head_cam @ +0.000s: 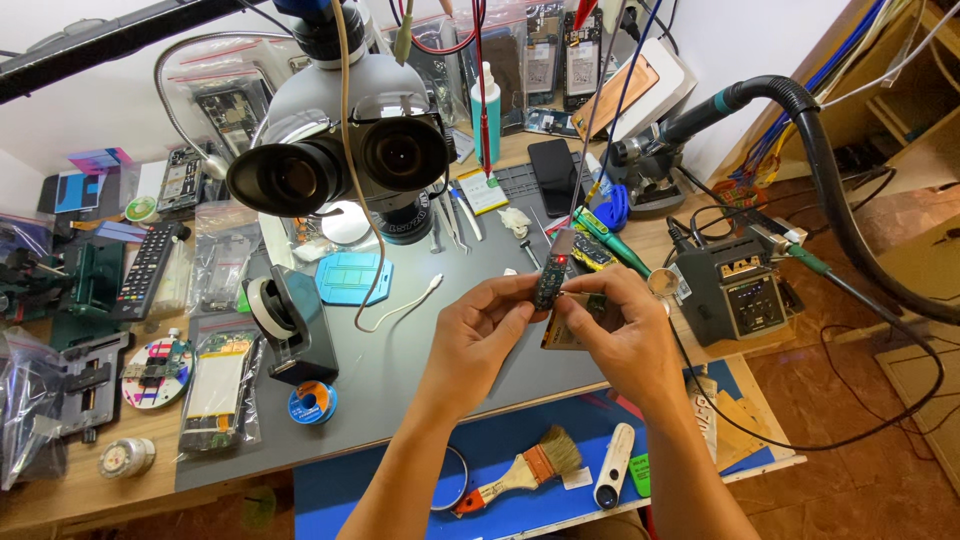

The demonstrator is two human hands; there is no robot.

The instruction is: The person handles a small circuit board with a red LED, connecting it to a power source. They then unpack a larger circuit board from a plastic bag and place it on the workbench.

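Wooden-handled brush (525,468) nearest, 6 o'clock. Left hand (478,335) fingers pinch narrow dark circuit board (548,280); right hand (618,335) fingers grip flat brown phone part (572,330). Boards touching, unjoined; grey desk (440,340) mat beneath.

Bright, even light; sharp center, wide-angle edge distortion.

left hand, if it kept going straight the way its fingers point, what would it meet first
The left hand points up and right; its fingertips already touch the narrow dark circuit board with a red light. Just beyond lies the right hand, though depth is hard to judge.
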